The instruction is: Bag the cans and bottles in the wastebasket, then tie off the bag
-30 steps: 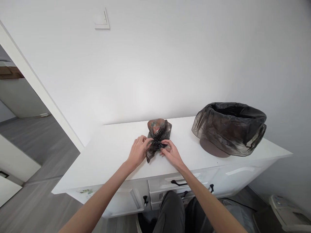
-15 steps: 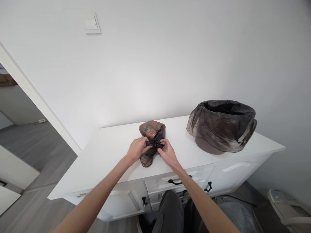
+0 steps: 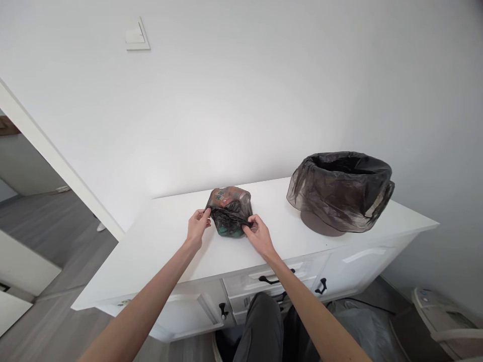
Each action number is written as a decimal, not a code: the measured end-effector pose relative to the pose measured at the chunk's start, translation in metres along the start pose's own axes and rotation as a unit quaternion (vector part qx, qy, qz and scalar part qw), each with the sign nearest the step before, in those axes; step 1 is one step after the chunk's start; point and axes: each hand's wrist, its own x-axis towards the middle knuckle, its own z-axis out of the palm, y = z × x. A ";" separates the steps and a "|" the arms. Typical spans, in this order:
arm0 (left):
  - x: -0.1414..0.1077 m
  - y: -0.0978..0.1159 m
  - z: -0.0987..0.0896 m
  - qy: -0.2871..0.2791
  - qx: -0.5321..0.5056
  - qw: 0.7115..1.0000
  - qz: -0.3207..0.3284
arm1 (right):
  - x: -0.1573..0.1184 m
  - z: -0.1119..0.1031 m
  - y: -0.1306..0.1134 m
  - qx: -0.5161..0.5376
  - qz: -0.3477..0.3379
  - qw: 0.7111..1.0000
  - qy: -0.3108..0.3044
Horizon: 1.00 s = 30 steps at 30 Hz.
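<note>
In the head view, the left hand [image 3: 197, 230] and right hand [image 3: 261, 238] each pinch one side of a crinkled, translucent black plastic bag [image 3: 230, 212] between the front and back edges of the smooth white bench [image 3: 149, 246]. A round brown bin [image 3: 320, 225] under a thin, dark liner [image 3: 334, 193] stands toward the bench's right end.

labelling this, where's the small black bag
In the head view, the small black bag is on the white cabinet, held by left hand and right hand, left of the brown bin.
</note>
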 end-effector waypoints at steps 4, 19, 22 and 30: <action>0.009 -0.004 -0.007 0.029 -0.103 0.990 -0.093 | 0.002 0.000 -0.005 0.094 0.017 0.995 -0.013; -0.014 -0.003 0.005 0.020 -0.115 0.992 -0.048 | 0.003 -0.010 -0.008 0.169 0.080 0.982 0.006; -0.020 0.005 0.005 0.014 0.013 0.998 0.052 | 0.001 -0.008 -0.013 0.174 0.090 0.981 -0.006; -0.003 -0.004 0.002 0.103 0.042 0.994 0.024 | -0.001 -0.010 -0.009 0.127 0.118 0.983 0.052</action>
